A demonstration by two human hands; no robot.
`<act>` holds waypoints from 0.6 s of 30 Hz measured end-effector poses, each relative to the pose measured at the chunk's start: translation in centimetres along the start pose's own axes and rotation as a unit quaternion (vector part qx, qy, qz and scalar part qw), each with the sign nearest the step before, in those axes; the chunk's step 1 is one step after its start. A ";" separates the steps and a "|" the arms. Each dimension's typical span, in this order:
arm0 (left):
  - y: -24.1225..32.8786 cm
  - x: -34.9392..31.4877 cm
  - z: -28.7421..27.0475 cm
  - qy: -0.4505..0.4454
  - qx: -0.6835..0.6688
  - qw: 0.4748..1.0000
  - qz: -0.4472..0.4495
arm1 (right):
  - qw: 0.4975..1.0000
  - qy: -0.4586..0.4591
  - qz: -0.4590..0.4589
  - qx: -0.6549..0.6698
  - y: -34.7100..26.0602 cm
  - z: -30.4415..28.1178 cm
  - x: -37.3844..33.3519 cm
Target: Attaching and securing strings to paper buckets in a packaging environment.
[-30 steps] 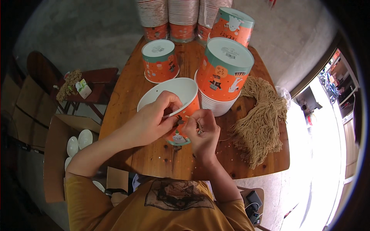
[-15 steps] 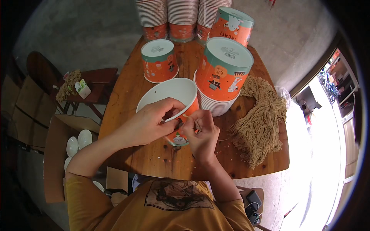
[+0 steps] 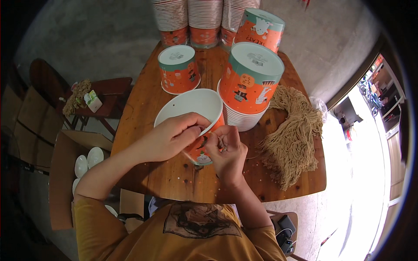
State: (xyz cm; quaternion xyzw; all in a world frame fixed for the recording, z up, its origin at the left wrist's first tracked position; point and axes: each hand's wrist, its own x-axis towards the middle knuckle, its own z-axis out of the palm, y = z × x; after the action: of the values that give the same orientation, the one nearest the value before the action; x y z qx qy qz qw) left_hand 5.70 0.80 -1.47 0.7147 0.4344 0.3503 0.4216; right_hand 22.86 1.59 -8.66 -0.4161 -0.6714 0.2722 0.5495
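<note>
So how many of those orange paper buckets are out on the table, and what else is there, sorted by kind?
Single buckets: 3 (held open one, upside-down, rear)
Bucket stacks: 4 (near, three rear)
String bundles: 1
Total: 8

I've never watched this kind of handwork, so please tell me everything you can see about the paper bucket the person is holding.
The paper bucket is round, white inside and orange with cartoon pictures outside. It looks like coated paper. It is empty, tipped toward the person with its mouth open, low on the wooden table. A small hole shows near its rim. The left hand grips the near rim; the right hand pinches something small against its outer wall.
</note>
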 end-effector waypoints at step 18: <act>-1.4 0.5 2.4 -0.059 0.212 0.975 -0.037 | 0.995 -0.101 0.010 0.001 1.5 -2.1 -2.1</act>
State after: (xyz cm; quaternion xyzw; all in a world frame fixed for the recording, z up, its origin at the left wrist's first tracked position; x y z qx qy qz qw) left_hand 7.52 0.94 -3.68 0.7906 0.4991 0.1922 0.2982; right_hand 25.35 0.38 -10.47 -0.3921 -0.7191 0.3191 0.4767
